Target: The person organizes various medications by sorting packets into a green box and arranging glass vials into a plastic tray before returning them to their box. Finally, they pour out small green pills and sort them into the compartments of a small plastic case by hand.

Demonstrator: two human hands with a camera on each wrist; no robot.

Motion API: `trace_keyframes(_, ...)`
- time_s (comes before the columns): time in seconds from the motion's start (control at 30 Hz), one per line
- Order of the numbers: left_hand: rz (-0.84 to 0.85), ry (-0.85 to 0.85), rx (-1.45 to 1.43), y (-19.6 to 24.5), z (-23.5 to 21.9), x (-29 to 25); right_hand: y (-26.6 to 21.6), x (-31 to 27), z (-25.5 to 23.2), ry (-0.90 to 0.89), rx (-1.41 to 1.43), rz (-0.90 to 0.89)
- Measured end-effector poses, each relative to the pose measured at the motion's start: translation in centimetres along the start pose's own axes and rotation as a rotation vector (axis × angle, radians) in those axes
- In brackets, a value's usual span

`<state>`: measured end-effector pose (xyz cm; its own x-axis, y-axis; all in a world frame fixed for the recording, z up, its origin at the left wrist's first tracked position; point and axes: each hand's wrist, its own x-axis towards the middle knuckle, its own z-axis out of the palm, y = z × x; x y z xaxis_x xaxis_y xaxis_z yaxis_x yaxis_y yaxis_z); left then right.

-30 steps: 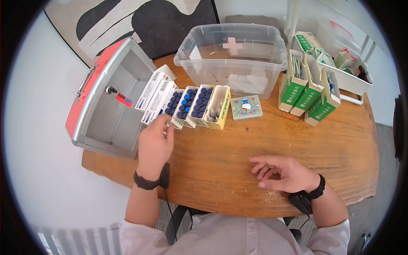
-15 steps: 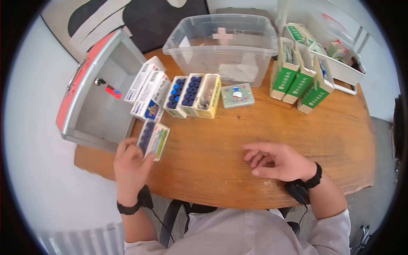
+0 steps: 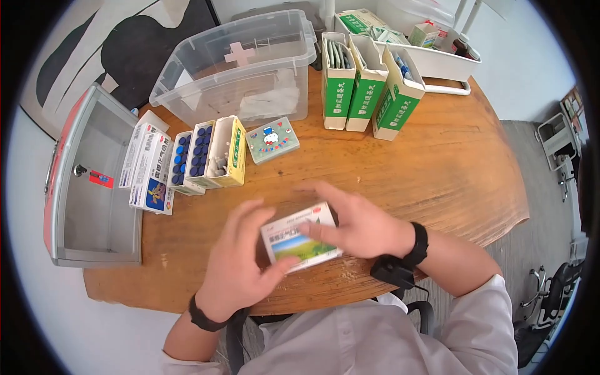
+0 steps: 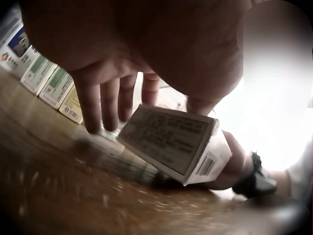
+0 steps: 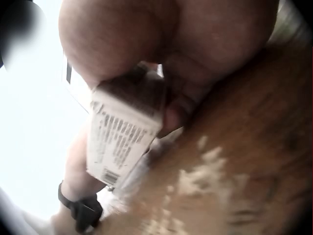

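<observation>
A small medicine box with a green and blue landscape print is tilted close over the table's front, its printed face up. My right hand grips it from the right, thumb across the printed face. On the other side, my left hand has its fingers spread and fairly straight, with the thumb overlapping the box's lower corner. In the left wrist view a text-covered side of the box faces the camera. The right wrist view shows another printed side of the box below the palm.
Two boxes of blue-capped vials, a yellow carton and a tin stand behind. White cartons lean near the open red-and-silver case. A clear bin, green-white boxes and a white tray line the back.
My left hand has taken one vial box from the row and brought it to the front middle, where the printed face now shows. My right hand has moved left and taken hold of it. The head view has shifted right.
</observation>
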<state>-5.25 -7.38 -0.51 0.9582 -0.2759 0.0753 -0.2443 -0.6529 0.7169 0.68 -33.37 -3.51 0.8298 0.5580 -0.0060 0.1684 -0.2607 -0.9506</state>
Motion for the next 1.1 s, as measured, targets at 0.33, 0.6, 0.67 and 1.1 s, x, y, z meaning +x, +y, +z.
trace_keyframes(0.33, 0.299, 0.026, 0.459, -0.2, -0.8, 3.3, -2.0, 5.8, -3.0, -0.187, 0.314, 0.462)
trace_keyframes(0.6, 0.409, 0.086, 0.355, 1.8, -0.3, 4.4, -1.2, 5.0, -5.6, -0.231, 0.393, 0.492)
trace_keyframes(0.67, 0.434, 0.084, 0.286, 1.2, -1.3, 4.4, -2.1, 4.7, -5.8, -0.219, 0.378, 0.510)
trace_keyframes(1.1, 0.305, -0.125, 0.184, -2.5, -0.5, 5.0, -3.7, 2.7, -7.2, -0.067, 0.048, 0.600)
